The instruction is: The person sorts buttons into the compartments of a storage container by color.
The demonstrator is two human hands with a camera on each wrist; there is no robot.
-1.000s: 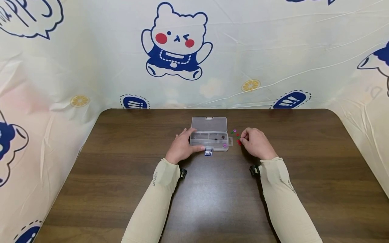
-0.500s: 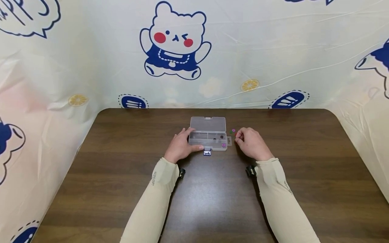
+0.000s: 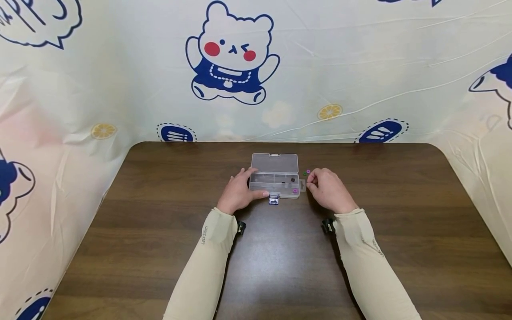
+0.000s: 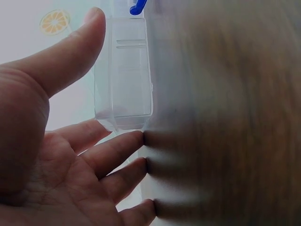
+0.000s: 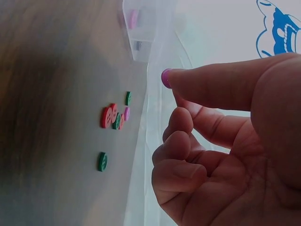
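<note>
A clear plastic compartment box [image 3: 262, 186] stands on the table with its lid [image 3: 275, 163] raised at the back. My left hand [image 3: 238, 192] rests around the box's left end, the thumb along the front edge and the other fingers spread at the left side and back corner. My right hand [image 3: 331, 190] is just right of the box; its thumb and index finger pinch a small purple button [image 5: 166, 78], held up off the table in the right wrist view. The other fingers are curled in. Another purple button [image 3: 295, 191] lies in the box's front right compartment.
Several loose buttons lie on the table beyond the box's right end, among them a red button [image 5: 106, 117] and a green button [image 5: 102, 161]. Dark buttons [image 3: 293, 180] sit in a rear compartment. A blue latch [image 3: 274, 200] sticks out in front. A printed cloth [image 3: 296, 89] hangs behind the table.
My right hand has moved a little left, its fingertips coming nearer the box and covering more of the loose buttons in the head view. My left hand has stayed on the box.
</note>
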